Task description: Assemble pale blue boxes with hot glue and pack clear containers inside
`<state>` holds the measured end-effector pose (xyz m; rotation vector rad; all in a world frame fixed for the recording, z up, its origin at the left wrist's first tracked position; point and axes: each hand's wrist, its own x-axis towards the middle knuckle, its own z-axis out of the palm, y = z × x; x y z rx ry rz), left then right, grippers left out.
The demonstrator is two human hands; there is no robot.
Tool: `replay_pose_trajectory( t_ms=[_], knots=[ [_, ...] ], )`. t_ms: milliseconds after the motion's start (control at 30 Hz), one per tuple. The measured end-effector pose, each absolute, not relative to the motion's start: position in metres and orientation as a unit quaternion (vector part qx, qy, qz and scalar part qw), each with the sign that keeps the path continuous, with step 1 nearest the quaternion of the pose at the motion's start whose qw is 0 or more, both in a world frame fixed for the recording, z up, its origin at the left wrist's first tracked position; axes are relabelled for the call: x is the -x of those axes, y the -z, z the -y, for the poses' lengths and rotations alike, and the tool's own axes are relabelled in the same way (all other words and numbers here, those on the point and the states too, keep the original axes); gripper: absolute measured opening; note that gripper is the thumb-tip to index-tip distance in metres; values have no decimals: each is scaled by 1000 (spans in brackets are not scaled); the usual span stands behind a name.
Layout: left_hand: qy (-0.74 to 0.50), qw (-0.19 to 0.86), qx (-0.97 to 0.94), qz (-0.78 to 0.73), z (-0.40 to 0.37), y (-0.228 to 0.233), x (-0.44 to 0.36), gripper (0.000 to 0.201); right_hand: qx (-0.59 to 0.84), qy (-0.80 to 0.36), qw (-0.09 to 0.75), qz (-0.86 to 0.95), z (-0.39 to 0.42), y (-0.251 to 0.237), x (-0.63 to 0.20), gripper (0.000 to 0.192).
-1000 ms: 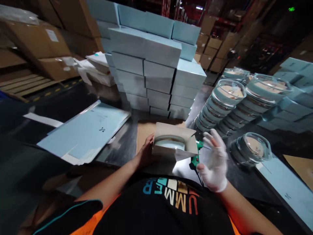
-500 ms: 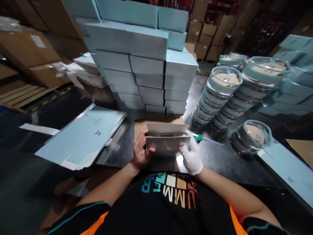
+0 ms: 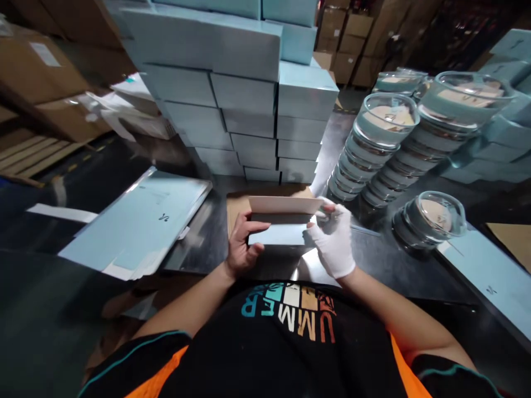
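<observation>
A small light-blue cardboard box (image 3: 277, 234) lies in front of my body, its pale inner flap (image 3: 285, 204) standing up along the far side. My bare left hand (image 3: 244, 240) grips its left end, the index finger reaching over the near panel and the thumb below it. At the right end, my right hand (image 3: 334, 240) in a white glove with bare fingertips pinches the box, its fingers curled by the corner. Under and behind the box shows a brown cardboard piece (image 3: 236, 210). A screwdriver shaft (image 3: 365, 230) sticks out right of the glove, its handle hidden.
Stacked light-blue boxes (image 3: 249, 116) rise behind my hands. Glass jars with pale lids (image 3: 373, 141) stand in tall stacks to the right, with a shorter jar stack (image 3: 429, 221) nearer. Flat blue cardboard sheets (image 3: 141, 221) lie left; another blue sheet (image 3: 493, 287) lies right.
The box's near panel has tipped flatter, so its light-blue face now shows. My left index finger has stretched over it. My right hand has shifted slightly right, covering the screwdriver's green handle.
</observation>
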<state>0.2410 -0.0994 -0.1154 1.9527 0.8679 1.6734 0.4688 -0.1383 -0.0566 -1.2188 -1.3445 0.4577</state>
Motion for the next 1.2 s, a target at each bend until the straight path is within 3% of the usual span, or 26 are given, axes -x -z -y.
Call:
replay_pose_trajectory(
  t_ms=[67, 133, 200, 300, 533, 667, 767, 867, 1033, 1200],
  knots=[
    [-599, 223, -711, -293, 95, 112, -238, 56, 531, -129, 554, 628, 131, 36, -476, 63],
    [-595, 230, -712, -294, 93, 110, -238, 56, 537, -48, 479, 693, 122, 14, -482, 61],
    [-592, 229, -708, -308, 92, 110, -239, 60, 544, 0, 409, 733, 115, -2, -484, 40],
    [-602, 220, -709, -295, 91, 113, -240, 58, 566, 8, 370, 736, 108, -14, -482, 13],
    [-627, 210, -709, -245, 87, 119, -239, 50, 541, -48, 416, 729, 110, -14, -485, 6],
    [-635, 206, -704, -243, 87, 119, -239, 49, 552, -119, 441, 698, 119, -15, -500, 21],
    [-629, 198, -708, -252, 87, 120, -239, 52, 562, -153, 471, 663, 127, -13, -513, 22],
    [-628, 196, -709, -256, 87, 121, -239, 53, 577, -132, 474, 652, 134, -10, -518, 14],
    [-633, 179, -713, -242, 86, 122, -241, 52, 586, -112, 439, 672, 126, -7, -501, 24],
    [-647, 172, -704, -237, 86, 120, -240, 47, 577, -70, 412, 702, 115, -8, -495, 15]
  ],
)
